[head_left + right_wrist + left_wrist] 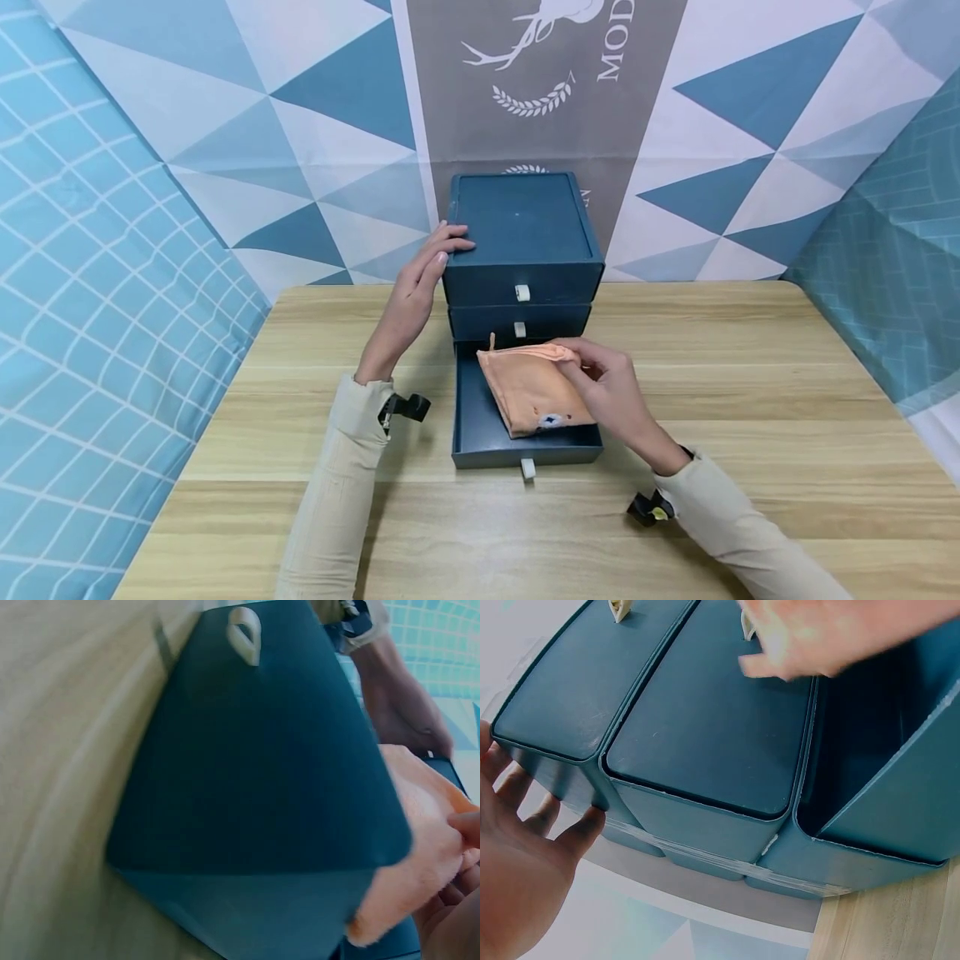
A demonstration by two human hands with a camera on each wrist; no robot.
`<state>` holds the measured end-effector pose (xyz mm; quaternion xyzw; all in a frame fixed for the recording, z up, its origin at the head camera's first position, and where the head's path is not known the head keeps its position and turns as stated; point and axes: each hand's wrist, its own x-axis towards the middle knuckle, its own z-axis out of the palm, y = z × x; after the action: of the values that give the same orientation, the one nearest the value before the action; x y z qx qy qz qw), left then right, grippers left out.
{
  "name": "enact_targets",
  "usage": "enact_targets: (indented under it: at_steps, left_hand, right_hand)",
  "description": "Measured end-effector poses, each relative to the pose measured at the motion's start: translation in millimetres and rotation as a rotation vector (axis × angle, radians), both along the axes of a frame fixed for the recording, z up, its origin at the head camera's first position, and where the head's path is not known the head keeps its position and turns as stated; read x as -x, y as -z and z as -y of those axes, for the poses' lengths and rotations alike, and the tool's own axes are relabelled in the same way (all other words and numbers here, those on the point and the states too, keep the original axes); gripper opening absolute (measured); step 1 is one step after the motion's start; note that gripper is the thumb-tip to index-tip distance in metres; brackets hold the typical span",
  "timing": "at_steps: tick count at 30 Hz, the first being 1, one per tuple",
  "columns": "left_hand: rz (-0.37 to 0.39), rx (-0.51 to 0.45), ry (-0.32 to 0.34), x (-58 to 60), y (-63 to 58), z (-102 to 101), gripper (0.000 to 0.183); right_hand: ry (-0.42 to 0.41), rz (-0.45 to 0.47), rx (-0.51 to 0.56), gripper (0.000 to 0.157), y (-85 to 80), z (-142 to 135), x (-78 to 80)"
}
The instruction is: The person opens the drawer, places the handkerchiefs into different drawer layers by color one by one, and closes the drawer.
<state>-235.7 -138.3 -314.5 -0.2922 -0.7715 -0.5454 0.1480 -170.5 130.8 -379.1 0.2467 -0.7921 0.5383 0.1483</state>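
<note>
A dark blue three-drawer storage box stands at the back of the table, its bottom drawer pulled out. Over that drawer is a folded orange cloth with a small embroidered patch, part of it inside the drawer. My right hand pinches the cloth by its upper right edge; the right wrist view shows the cloth between thumb and fingers. My left hand rests against the box's upper left side, fingers extended. In the left wrist view its fingertips touch the side wall.
Pale loop tabs mark the drawer fronts; the upper two drawers are closed. The wood-grain table extends to both sides. Behind it hangs a patterned cloth backdrop, close to the box's back.
</note>
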Motion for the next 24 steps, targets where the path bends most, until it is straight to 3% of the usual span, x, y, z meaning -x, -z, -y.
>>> enact_targets:
  at_steps: [11, 18, 24]
  left_hand:
    - [0.004, 0.001, -0.002, 0.2, -1.3, 0, 0.039]
    - [0.01, 0.001, -0.007, -0.3, -1.3, 1, 0.039]
    - [0.007, 0.004, -0.006, 0.3, -0.2, 0, 0.04]
  right_hand:
    - [-0.007, 0.149, 0.076, 0.018, -7.2, 5, -5.4]
    - [-0.055, 0.17, 0.112, 0.02, 15.8, 3, 2.7]
    - [-0.119, 0.192, 0.008, 0.021, 28.3, 6, 5.1]
